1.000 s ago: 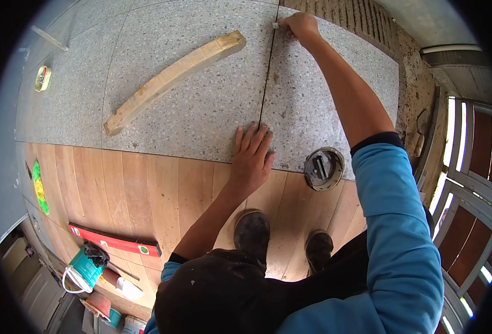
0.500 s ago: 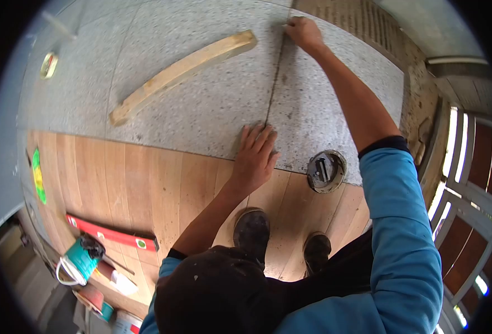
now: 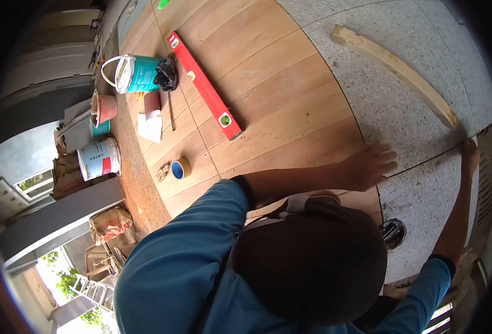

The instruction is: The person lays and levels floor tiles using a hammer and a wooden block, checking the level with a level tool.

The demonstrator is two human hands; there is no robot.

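Observation:
My left hand (image 3: pixel 373 165) is at the near edge of the grey speckled tiles (image 3: pixel 419 195), fingers spread and slightly blurred, holding nothing. My right hand (image 3: pixel 469 155) is closed at the far end of the dark joint between two tiles; whatever it may hold is too small to make out. Beyond the joint, a wooden bar (image 3: pixel 396 71) lies on the tiles, one end close to my right hand. A round container (image 3: pixel 394 232) with a dark tool in it stands near the tile edge, partly hidden by my head.
On the wood-look floor (image 3: pixel 279 83) lie a red spirit level (image 3: pixel 204 84) and a roll of tape (image 3: pixel 180 168). A teal bucket (image 3: pixel 141 73) with a black bag (image 3: pixel 167 74), a white bucket (image 3: pixel 99 159) and a reddish pot (image 3: pixel 105 107) stand at the left.
The view has turned, bringing more floor and the buckets into sight. My left hand has lifted or shifted at the tile edge. My right hand remains closed at the joint's far end.

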